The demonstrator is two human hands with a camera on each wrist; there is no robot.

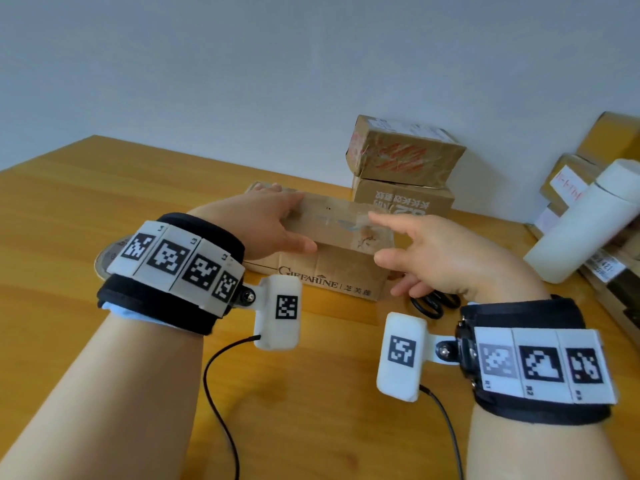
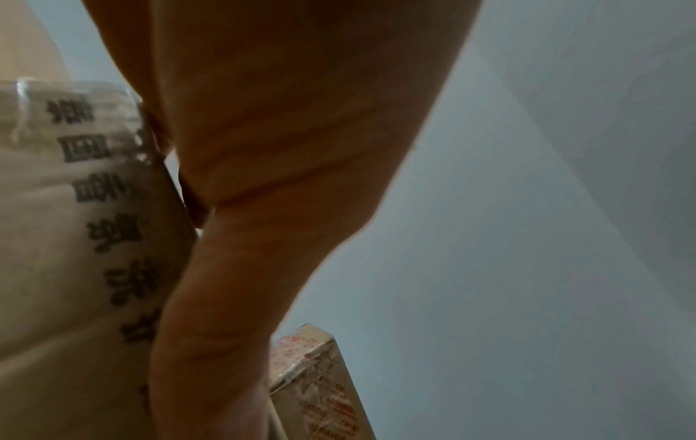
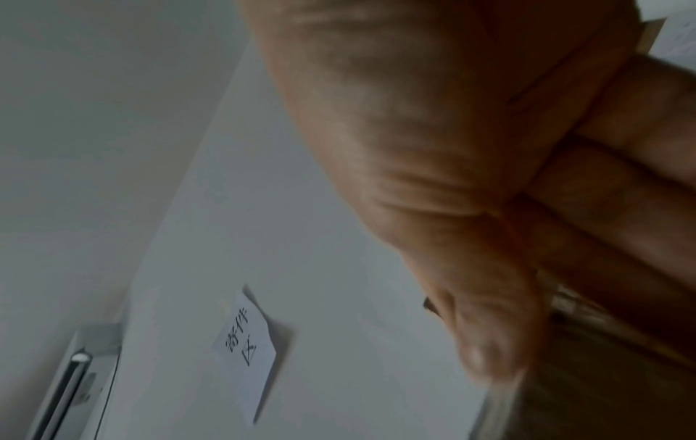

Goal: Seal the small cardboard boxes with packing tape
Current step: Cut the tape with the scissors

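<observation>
**Hands close on a taped carton at the packing worktop**

Two bare forearms, each strapped with a black band carrying printed marker tiles, reach across the wooden worktop (image 1: pixel 86 209) toward a small cardboard box (image 1: pixel 332 271) printed "Giffarine" that sits at its middle. The left hand (image 1: pixel 273 226) lies flat on the box's top, fingers straight and thumb out along the near edge, pressing rather than gripping. The right hand (image 1: pixel 440 258) hovers at the box's right end with fingers loosely spread and nothing pinched between them; whether its lower fingers touch the box side cannot be told. A glossy strip of clear packing tape (image 1: pixel 332 220) runs along the top between the two hands.

The box looks light and fairly stiff, though its creased, reused walls would likely give under a hard squeeze. The taped top is slick, so the bare cardboard sides and corners seem the safer places to take hold, with a flat palm on the lid to steady it. The flaps are down, so its contents are out of sight.

Just behind the right hand, black-handled scissors (image 1: pixel 433 304) lie on the worktop. A tape roll (image 1: pixel 107 258) peeks out behind the left wrist. Farther back, two wrapped parcels (image 1: pixel 401 150) sit stacked, both closed. At the right edge a white cylindrical bottle (image 1: pixel 581 223) leans before more cartons (image 1: pixel 568 174), their contents likewise hidden.
</observation>
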